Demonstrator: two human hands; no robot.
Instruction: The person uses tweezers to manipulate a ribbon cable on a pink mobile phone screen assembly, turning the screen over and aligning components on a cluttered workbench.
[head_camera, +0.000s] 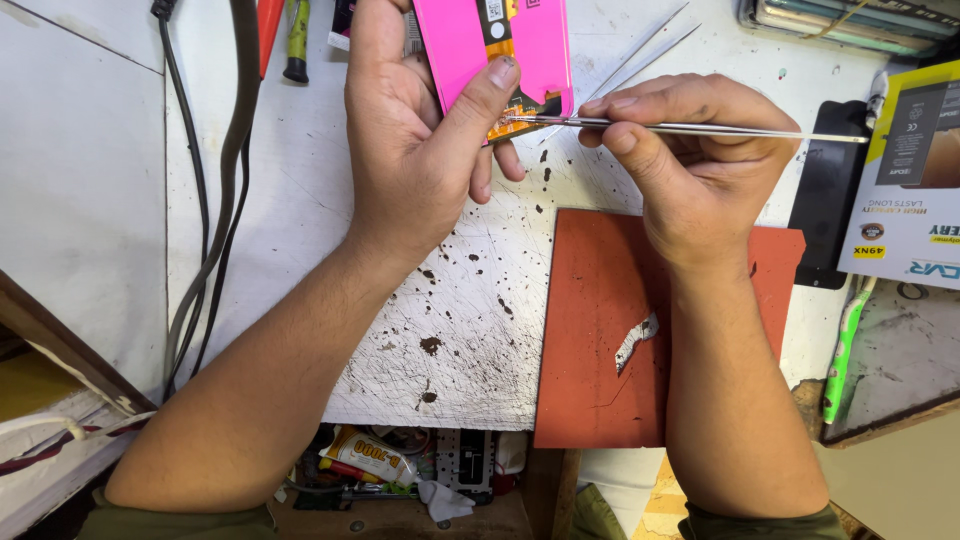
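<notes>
Gripping the pink phone panel (500, 45) above the scratched white bench (470, 330), the left hand (420, 150) curled around it while the right hand (700, 160) pinched shut steel tweezers (690, 127) at its lower edge.

Both forearms reach up from the bottom edge, bare below olive sleeves. The left hand (415, 130) curls closed, thumb pressed flat across its front (fingers wrapped behind). Just beside it, the right hand (700, 165) pinches thumb against forefinger, knuckles up, wrist bent inward.
</notes>
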